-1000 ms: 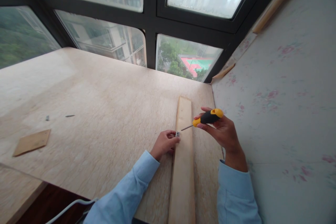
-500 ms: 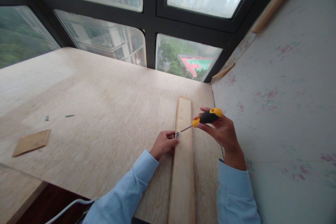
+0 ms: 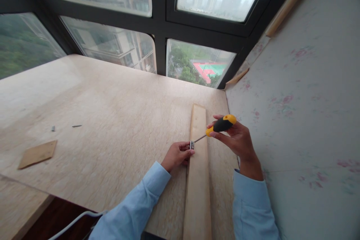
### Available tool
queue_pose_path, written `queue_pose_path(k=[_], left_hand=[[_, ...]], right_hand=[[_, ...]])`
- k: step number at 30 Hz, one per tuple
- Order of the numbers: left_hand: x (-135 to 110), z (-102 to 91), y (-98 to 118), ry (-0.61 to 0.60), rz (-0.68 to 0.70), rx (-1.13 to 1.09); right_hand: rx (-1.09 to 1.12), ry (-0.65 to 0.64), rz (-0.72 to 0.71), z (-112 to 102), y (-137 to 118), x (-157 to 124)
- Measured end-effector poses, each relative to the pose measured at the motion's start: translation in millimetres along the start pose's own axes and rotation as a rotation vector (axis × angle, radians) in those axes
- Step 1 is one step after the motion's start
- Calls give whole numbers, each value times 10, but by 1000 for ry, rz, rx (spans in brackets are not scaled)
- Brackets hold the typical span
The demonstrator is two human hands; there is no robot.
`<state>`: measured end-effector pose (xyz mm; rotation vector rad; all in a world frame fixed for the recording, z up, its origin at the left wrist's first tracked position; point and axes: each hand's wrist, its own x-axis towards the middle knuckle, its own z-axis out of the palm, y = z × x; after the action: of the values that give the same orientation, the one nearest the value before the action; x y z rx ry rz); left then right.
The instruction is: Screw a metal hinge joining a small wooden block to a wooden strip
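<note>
A long pale wooden plank (image 3: 198, 180) lies lengthwise on the marble-patterned table (image 3: 112, 120), close to the right wall. My left hand (image 3: 176, 155) is closed, pinching a small metal bracket (image 3: 191, 144) against the plank's left edge. My right hand (image 3: 237, 140) is wrapped round a yellow and black screwdriver (image 3: 221, 125). Its metal tip points down-left and meets the bracket.
A thin brown board piece (image 3: 38, 153) lies at the table's left, with two small metal bits (image 3: 76, 126) beyond it. A white cable (image 3: 74, 222) hangs below the table's front edge. A floral-papered wall (image 3: 295, 120) stands on the right; dark-framed windows (image 3: 160, 33) run behind.
The screwdriver tip has come down-left a little onto the bracket. My head has shifted slightly, so the scene sits a bit lower and to the right.
</note>
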<state>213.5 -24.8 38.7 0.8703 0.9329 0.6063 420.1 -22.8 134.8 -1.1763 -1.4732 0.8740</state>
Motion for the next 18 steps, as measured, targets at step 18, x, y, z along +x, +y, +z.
queue_pose_path(k=[18], left_hand=[[76,271,-106,266,106,495]], right_hand=[[-1,39,-15,-68,-46,-6]])
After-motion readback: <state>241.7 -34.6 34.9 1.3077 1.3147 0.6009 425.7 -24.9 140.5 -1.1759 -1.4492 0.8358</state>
